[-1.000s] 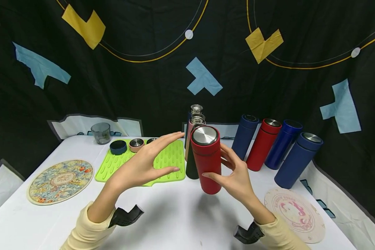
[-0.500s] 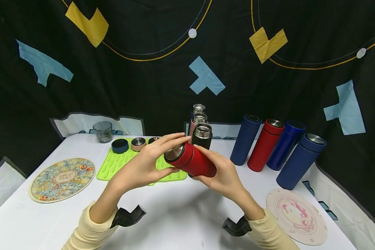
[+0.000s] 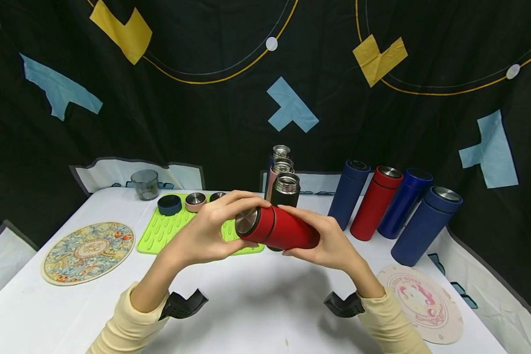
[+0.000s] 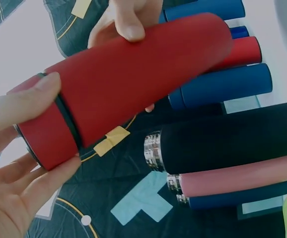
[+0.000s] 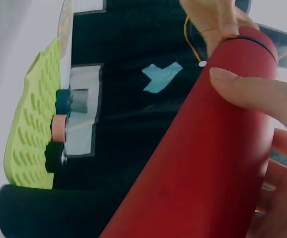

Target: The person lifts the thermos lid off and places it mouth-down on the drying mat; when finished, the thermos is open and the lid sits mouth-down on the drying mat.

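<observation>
A red thermos flask [image 3: 298, 228] is held in the air above the table, tilted nearly on its side with its steel-topped lid [image 3: 247, 221] toward the left. My left hand [image 3: 205, 230] grips that lid, thumb on one side and fingers on the other, as the left wrist view shows. Round the body curls my right hand [image 3: 329, 242], the thumb lying along the red wall [image 5: 198, 148]. The lid sits on the flask, a dark ring marking the joint. Just behind stand uncapped black [image 3: 285, 196], pink [image 3: 272, 182] and blue flasks in a row.
On a green mat [image 3: 155, 241] lie blue [image 3: 169, 205], pink [image 3: 195, 202] and black lids; a glass cup [image 3: 145, 185] stands behind. Several capped flasks, including a red one [image 3: 373, 206], stand at the right. Round mats lie left [image 3: 88, 253] and right [image 3: 420, 305].
The red flask has gone from upright to nearly level, its lid swinging left into my left hand. Over the last half second it has shifted slightly right and levelled a little more.
</observation>
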Demonstrator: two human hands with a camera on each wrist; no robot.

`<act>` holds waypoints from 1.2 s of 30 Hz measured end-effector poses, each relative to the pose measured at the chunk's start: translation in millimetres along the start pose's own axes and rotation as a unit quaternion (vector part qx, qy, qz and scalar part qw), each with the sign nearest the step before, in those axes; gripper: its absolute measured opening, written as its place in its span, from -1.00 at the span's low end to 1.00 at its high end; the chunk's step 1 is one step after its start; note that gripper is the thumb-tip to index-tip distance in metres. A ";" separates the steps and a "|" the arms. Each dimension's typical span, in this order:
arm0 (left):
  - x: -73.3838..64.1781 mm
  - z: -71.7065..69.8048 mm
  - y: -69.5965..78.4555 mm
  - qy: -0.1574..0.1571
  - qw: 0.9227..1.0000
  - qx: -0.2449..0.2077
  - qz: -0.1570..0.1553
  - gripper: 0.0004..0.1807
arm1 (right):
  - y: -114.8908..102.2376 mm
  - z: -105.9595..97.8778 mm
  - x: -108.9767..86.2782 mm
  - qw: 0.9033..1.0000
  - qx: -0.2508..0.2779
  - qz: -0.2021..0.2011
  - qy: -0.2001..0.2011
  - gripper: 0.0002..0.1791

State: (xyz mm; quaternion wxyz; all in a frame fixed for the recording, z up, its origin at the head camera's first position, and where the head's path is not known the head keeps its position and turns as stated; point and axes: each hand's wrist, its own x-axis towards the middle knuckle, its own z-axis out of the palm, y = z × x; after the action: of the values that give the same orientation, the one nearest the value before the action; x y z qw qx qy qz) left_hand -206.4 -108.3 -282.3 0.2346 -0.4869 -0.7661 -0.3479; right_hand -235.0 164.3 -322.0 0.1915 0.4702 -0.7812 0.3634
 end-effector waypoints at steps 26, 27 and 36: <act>0.5 8.7 17.7 0.054 0.997 0.038 -0.044 -0.18 | -11.9 -3.2 -0.7 0.991 -0.090 -0.075 0.067 -0.21; 0.6 10.0 17.9 0.060 0.996 0.041 -0.057 -0.19 | -12.2 -3.2 -0.8 0.989 -0.103 -0.076 0.071 -0.20; 0.4 11.5 18.7 0.029 0.984 0.037 -0.171 -0.18 | -13.2 -6.9 -0.6 0.976 -0.198 -0.074 0.058 -0.15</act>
State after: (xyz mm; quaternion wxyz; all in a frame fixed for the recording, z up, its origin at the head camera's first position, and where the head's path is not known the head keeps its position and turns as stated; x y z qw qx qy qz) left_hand -189.8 -94.0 -283.7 0.2118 -0.3297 -0.8432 -0.3681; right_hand -223.5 165.9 -312.7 0.3521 0.4573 -0.7884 0.2130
